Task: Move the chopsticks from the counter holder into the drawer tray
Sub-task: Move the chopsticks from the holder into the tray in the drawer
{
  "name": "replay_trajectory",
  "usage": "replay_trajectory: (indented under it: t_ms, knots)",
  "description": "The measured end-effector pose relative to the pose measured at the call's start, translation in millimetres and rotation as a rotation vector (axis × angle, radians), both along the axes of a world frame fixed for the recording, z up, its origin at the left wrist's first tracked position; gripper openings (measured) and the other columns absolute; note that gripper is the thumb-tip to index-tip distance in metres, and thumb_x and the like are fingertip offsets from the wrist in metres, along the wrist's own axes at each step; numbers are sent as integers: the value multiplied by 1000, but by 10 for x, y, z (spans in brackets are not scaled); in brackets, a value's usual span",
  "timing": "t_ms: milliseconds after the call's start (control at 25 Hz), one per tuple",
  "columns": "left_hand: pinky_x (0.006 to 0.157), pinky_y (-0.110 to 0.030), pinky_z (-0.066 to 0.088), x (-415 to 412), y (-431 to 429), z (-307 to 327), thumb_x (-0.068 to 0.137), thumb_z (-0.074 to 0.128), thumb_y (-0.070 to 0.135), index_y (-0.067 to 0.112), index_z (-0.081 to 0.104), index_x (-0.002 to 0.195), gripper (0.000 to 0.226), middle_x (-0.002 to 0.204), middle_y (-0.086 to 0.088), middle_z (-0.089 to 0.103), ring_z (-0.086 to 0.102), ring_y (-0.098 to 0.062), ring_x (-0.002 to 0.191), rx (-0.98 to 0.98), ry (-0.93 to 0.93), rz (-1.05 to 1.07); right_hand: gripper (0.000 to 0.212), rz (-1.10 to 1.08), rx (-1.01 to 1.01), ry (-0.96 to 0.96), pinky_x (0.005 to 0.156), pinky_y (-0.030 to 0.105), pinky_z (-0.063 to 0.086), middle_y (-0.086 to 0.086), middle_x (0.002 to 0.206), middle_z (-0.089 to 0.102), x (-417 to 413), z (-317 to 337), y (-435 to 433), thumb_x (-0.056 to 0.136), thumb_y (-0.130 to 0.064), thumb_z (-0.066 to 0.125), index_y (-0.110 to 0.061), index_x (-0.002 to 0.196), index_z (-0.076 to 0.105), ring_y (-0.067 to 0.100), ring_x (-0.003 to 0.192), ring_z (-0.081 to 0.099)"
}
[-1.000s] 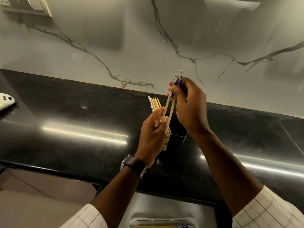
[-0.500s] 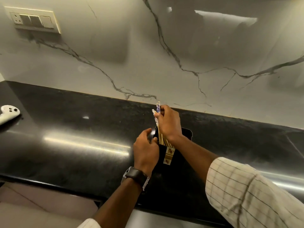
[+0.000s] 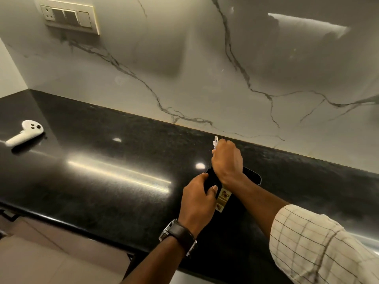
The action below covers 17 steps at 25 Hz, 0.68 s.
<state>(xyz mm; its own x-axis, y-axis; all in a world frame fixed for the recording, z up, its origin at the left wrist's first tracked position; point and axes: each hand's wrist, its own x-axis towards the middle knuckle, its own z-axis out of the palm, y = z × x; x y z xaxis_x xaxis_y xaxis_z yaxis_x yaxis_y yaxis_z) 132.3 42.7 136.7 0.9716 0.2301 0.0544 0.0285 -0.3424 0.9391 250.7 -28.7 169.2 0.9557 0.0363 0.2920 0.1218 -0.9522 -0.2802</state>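
Now the right hand [image 3: 226, 158] is fisted around the chopsticks [image 3: 215, 142], sunk lower over the black holder [image 3: 251, 177] than half a second ago, only their patterned tops showing. Left hand [image 3: 198, 198] has slid up to clasp the holder's near side. A white controller [image 3: 24, 135] lies far left on the counter [image 3: 102, 181].

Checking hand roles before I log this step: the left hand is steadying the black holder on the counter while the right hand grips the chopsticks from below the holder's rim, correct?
Not quite. The head view shows the right hand closed on the chopsticks above the black holder, their tips showing past the fist. The rest stands: the left hand steadies the holder on the counter.
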Motion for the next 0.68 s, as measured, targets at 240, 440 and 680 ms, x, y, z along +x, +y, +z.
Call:
replay_trajectory:
  t_ms: [240, 440, 680]
  knots:
    - [83, -10, 44, -31, -148, -97, 92, 63, 24, 32, 55, 132, 42, 129, 6, 51, 50, -2, 107, 246, -52, -135, 16, 9, -46, 16, 64, 33, 62, 8, 89, 74, -83, -29, -107, 98, -20, 65, -8, 105, 72, 19, 74, 72]
    - [100, -30, 44, -135, -242, -163, 92, 64, 25, 39, 31, 146, 65, 167, -5, 10, 23, -25, 150, 469, -76, -243, 20, -10, 0, 13, 58, 32, 57, 8, 92, 75, -197, 39, -254, 99, -25, 63, -9, 108, 69, 17, 68, 66]
    - [108, -36, 42, -210, -416, -159, 93, 62, 36, 33, 28, 149, 65, 168, -10, 1, 20, -27, 152, 560, -39, -224, 13, 72, 333, -148, 61, 36, 62, 2, 82, 74, -407, 542, -598, 99, -23, 64, -11, 100, 70, 15, 65, 71]
